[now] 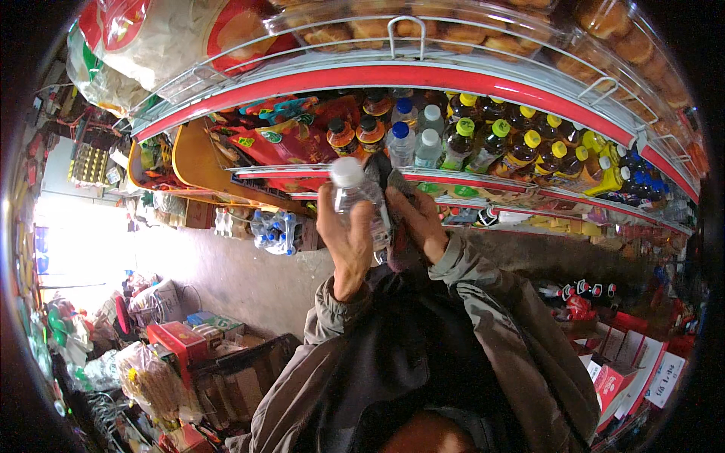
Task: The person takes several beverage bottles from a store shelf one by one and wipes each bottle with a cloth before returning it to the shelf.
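Note:
My left hand [346,245] is wrapped round a clear plastic bottle [348,175] with a white cap, held tilted in front of the shelf. My right hand [423,224] is closed on a dark grey cloth [380,172], which lies against the bottle's right side. Part of the cloth hangs below between my hands. Behind them, on the shelf, stand clear bottles with blue caps [400,142], dark bottles with black caps [371,133] and bottles with green caps [458,143]. My fingers hide much of the held bottle.
A red-edged upper shelf [393,78] with wire rails carries packaged bread [483,38]. Yellow-capped bottles [529,147] line the right side. Red packets [283,143] lie at left. Below are wrapped bottles [273,232], a red box [180,343] and cartons [615,377] on the floor.

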The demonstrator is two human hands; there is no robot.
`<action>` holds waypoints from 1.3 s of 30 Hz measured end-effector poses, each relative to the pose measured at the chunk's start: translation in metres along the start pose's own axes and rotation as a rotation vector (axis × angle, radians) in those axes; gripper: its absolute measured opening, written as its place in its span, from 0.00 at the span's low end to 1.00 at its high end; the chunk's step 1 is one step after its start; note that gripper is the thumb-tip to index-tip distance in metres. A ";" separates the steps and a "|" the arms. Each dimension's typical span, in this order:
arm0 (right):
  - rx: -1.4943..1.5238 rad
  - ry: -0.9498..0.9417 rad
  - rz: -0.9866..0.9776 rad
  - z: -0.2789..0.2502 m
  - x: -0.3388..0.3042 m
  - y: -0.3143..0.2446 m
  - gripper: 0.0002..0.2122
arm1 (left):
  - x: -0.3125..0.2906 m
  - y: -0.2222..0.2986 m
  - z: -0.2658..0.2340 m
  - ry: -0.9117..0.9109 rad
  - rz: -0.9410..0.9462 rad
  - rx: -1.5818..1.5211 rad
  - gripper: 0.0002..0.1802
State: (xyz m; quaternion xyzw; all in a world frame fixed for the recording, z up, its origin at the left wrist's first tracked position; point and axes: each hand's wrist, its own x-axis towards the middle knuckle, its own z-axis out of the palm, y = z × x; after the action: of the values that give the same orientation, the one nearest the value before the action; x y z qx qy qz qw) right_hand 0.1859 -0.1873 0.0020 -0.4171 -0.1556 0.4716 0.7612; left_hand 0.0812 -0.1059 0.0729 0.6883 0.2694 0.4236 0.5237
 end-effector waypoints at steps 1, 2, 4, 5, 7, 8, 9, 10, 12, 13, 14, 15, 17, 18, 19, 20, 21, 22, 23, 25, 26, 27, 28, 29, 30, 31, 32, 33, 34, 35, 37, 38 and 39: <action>0.060 0.039 0.026 0.002 -0.005 0.006 0.19 | 0.002 0.001 0.000 0.036 -0.049 -0.085 0.39; 0.151 0.043 0.110 0.003 -0.006 0.004 0.20 | 0.006 -0.003 0.005 0.102 0.016 -0.124 0.41; 0.335 0.046 0.277 0.005 -0.007 -0.002 0.20 | 0.008 0.003 0.009 0.095 0.030 -0.168 0.43; 0.368 0.042 0.308 0.004 -0.006 -0.003 0.20 | 0.006 0.003 0.012 0.071 0.050 -0.139 0.44; 0.434 0.030 0.368 0.001 -0.003 -0.011 0.20 | 0.002 -0.004 0.014 0.024 0.076 -0.095 0.40; 0.466 0.022 0.405 -0.001 -0.001 -0.012 0.20 | 0.003 -0.006 0.014 0.006 0.079 -0.076 0.36; 0.591 0.068 0.460 0.012 -0.010 -0.024 0.19 | 0.002 -0.004 0.012 -0.074 0.046 -0.146 0.34; 0.274 0.055 0.286 0.004 -0.009 -0.010 0.18 | 0.002 0.002 0.011 -0.154 0.013 -0.215 0.33; 0.260 0.033 0.191 -0.023 -0.009 0.000 0.19 | 0.015 0.006 0.009 -0.401 -0.004 -0.310 0.43; 0.557 0.036 0.295 -0.033 -0.007 -0.007 0.20 | 0.015 0.008 0.004 -0.480 -0.071 -0.360 0.46; 0.317 -0.043 0.060 -0.033 -0.011 -0.010 0.20 | 0.015 0.015 0.001 -0.551 -0.144 -0.404 0.50; 0.075 -0.120 -0.174 -0.033 -0.015 -0.011 0.20 | 0.017 0.013 -0.002 -0.607 -0.103 -0.340 0.50; -0.136 -0.254 -0.216 -0.048 -0.014 -0.007 0.34 | 0.021 0.007 -0.007 -0.722 -0.022 -0.214 0.49; -0.239 -0.315 -0.248 -0.055 -0.015 -0.005 0.41 | 0.023 0.007 -0.009 -0.754 0.011 -0.146 0.48; -0.173 -0.425 -0.438 -0.059 -0.011 0.000 0.39 | 0.024 0.007 -0.010 -0.786 0.043 -0.077 0.48; -0.078 -0.365 -0.380 -0.058 -0.011 0.000 0.38 | 0.027 0.008 -0.013 -0.815 0.078 -0.007 0.47; 0.020 -0.302 -0.328 -0.058 -0.010 -0.001 0.36 | 0.030 0.012 -0.015 -0.835 0.155 0.066 0.46; 0.141 -0.067 -0.028 -0.058 -0.012 -0.003 0.34 | 0.033 0.013 -0.018 -0.846 0.155 0.124 0.45; 0.222 0.004 0.136 -0.062 -0.011 -0.002 0.32 | 0.036 0.012 -0.021 -0.854 0.157 0.186 0.44; 0.368 0.018 0.314 -0.079 -0.008 0.005 0.27 | 0.034 0.009 -0.017 -0.779 0.060 0.133 0.38; 0.364 0.008 0.317 -0.080 -0.009 0.005 0.25 | 0.035 0.007 -0.017 -0.741 -0.006 0.072 0.37; 0.358 -0.003 0.320 -0.081 -0.009 0.004 0.23 | 0.037 0.005 -0.016 -0.701 -0.072 0.010 0.35; 0.295 0.049 0.304 -0.081 -0.013 0.004 0.22 | 0.039 0.004 -0.015 -0.661 -0.138 -0.050 0.34; 0.231 0.102 0.286 -0.079 -0.016 0.002 0.21 | 0.041 0.002 -0.010 -0.573 -0.144 -0.108 0.31; 0.189 0.054 0.242 -0.081 -0.017 0.002 0.20 | 0.046 0.001 -0.007 -0.513 -0.117 -0.134 0.32; 0.147 0.006 0.199 -0.085 -0.020 0.002 0.18 | 0.052 0.000 -0.002 -0.454 -0.090 -0.159 0.33; 0.107 -0.049 0.157 -0.090 -0.023 0.003 0.18 | 0.058 0.003 0.001 -0.389 -0.061 -0.179 0.34; 0.180 0.005 0.070 -0.109 -0.019 0.028 0.15 | 0.066 0.004 0.008 -0.363 -0.030 -0.177 0.32; 0.251 0.055 -0.020 -0.128 -0.014 0.054 0.14 | 0.075 0.003 0.017 -0.336 0.000 -0.177 0.30; 0.241 0.061 -0.040 -0.116 -0.020 0.050 0.13 | 0.083 -0.002 0.019 -0.287 0.024 -0.167 0.27; 0.131 -0.041 -0.043 -0.136 -0.020 0.061 0.13 | 0.101 -0.009 0.037 -0.221 0.063 -0.233 0.24; 0.005 -0.011 -0.001 -0.132 -0.021 0.053 0.13 | 0.109 -0.007 0.044 -0.209 0.059 -0.207 0.25; -0.121 0.013 0.045 -0.120 -0.026 0.037 0.13 | 0.114 -0.005 0.051 -0.192 0.051 -0.244 0.26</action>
State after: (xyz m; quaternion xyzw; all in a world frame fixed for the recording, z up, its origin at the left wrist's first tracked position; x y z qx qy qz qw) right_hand 0.2266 -0.2598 -0.0957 -0.4690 -0.1693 0.4756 0.7247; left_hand 0.1822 -0.0370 0.0976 0.6635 0.1470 0.3987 0.6158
